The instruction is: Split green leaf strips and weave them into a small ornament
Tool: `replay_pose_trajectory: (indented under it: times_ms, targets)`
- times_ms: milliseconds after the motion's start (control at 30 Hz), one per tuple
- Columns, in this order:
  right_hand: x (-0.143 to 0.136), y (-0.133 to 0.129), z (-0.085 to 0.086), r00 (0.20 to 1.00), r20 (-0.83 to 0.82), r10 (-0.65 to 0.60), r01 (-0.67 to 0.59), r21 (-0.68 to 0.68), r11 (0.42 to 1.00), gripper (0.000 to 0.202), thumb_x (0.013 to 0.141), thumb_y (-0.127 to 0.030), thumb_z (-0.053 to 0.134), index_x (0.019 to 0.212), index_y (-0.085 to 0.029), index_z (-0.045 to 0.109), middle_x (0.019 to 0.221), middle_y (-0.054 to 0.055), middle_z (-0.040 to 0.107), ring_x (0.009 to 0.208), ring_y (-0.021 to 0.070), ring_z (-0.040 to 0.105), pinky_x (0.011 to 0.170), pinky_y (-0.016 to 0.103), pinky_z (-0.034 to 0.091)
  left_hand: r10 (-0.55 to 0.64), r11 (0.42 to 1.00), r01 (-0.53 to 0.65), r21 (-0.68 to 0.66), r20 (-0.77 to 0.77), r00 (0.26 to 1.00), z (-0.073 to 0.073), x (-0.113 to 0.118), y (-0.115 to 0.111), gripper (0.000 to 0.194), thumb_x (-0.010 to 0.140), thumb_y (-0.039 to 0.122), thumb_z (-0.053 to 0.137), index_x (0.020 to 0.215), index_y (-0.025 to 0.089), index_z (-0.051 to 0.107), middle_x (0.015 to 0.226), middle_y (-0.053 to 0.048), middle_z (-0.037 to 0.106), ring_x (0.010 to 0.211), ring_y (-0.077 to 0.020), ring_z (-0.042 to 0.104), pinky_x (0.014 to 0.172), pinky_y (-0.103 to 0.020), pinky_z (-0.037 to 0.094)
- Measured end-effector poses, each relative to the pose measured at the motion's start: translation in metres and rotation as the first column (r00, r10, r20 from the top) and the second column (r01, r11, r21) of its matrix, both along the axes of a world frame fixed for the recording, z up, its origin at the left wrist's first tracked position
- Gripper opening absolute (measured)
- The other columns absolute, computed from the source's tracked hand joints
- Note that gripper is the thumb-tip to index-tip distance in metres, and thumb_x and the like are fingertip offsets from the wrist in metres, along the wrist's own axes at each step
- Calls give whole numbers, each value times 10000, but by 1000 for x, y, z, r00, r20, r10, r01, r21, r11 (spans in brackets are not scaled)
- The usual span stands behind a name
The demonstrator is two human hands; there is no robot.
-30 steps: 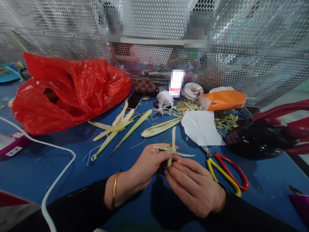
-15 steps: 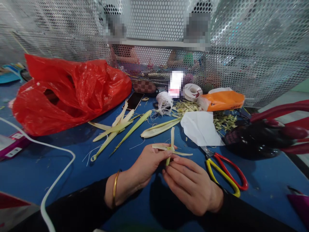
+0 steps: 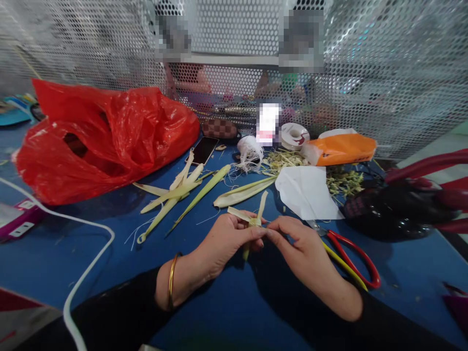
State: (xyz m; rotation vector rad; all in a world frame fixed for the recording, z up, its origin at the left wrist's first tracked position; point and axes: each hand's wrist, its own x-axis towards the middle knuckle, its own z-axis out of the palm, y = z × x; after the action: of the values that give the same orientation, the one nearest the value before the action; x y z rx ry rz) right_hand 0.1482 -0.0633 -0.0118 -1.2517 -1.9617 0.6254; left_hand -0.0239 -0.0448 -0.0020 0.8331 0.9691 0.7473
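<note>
Pale green corn-husk-like strips cross in a small folded piece (image 3: 255, 222), with ends sticking out to the upper left, upward and below. My left hand (image 3: 226, 239), a gold bangle on its wrist, pinches this piece between thumb and fingers. At the piece's right side, my right hand (image 3: 303, 251) has its thumb and forefinger closed together on what appears to be a strip end, mostly hidden by the fingertips. Several loose husk strips (image 3: 179, 190) lie to the far left of the hands, and a broad husk (image 3: 243, 191) lies just beyond them.
Scissors with red and yellow handles (image 3: 353, 258) lie partly behind my right hand. Beyond are white paper (image 3: 305, 192), white thread (image 3: 250, 151), a tape-like spool (image 3: 293, 136) and an orange packet (image 3: 343, 149). A red plastic bag (image 3: 120, 141), phone (image 3: 204, 150) and white cable (image 3: 93, 263) are leftward.
My right hand has shifted from beneath the piece to its right side, fingers now pinched there. The strip pointing right is no longer visible. The left hand keeps its hold, slightly turned.
</note>
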Motion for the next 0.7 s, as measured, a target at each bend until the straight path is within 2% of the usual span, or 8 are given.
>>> replay_pose_trajectory:
  times_ms: [100, 267, 533, 700]
  targets:
    - [-2, -3, 1, 999, -41, -12, 12, -2, 1000, 257, 912, -211, 525, 671, -201, 611, 631, -18, 600, 621, 133, 563, 603, 239, 422, -30, 999, 31, 26, -29, 999, 0, 0, 0, 273, 697, 315, 763, 861, 121, 663, 523, 13, 601, 475, -77, 524, 511, -172, 408]
    - [-1, -6, 7, 999, -37, -7, 6, -23, 1000, 268, 910, -222, 518, 650, -195, 574, 607, -24, 567, 585, 121, 530, 560, 233, 396, -45, 998, 47, 32, -42, 998, 0, 0, 1, 232, 700, 321, 741, 809, 135, 656, 471, 32, 559, 431, -71, 482, 493, -179, 404]
    - [1, -8, 10, 998, -47, -53, 51, -40, 998, 266, 904, -240, 500, 648, -193, 555, 602, -8, 552, 590, 136, 524, 535, 239, 395, -41, 997, 46, 57, -76, 996, 4, -2, 4, 180, 661, 266, 733, 760, 132, 666, 439, 35, 538, 429, -98, 492, 521, -237, 470]
    - [1, -7, 8, 999, -21, -34, 32, -56, 998, 267, 903, -223, 501, 641, -193, 544, 600, -13, 555, 593, 134, 525, 553, 247, 399, -6, 999, 10, 41, -85, 996, 3, -2, 5, 153, 653, 218, 712, 765, 129, 659, 440, 33, 541, 440, -106, 504, 532, -251, 489]
